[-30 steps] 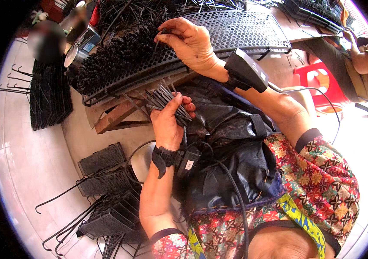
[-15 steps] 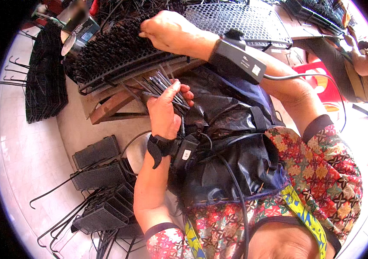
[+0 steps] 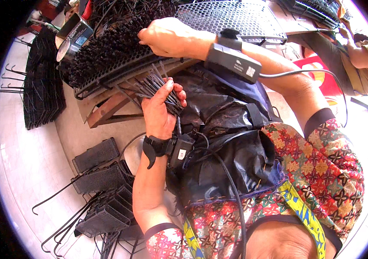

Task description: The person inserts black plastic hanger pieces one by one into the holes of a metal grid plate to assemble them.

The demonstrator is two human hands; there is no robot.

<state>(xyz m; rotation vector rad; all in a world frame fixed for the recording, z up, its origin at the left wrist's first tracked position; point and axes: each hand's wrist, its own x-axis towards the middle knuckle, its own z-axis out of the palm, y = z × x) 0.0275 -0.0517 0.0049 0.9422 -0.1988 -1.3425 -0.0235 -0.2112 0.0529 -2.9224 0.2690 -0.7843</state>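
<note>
right hand (image 3: 169,38) has shifted left over the rack (image 3: 231,21), grip hidden, can't tell; rods (image 3: 150,85), clasped in left hand (image 3: 159,114), jut toward the rack.

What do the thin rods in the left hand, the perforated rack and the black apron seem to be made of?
Thin rods: probably dark metal, as they look stiff and show pale glints; stiff plastic isn't ruled out.
Perforated rack: likely black-coated metal, with regular holes and a bright sheen.
Black apron: plastic or coated fabric, judging by its glossy creases.
</note>
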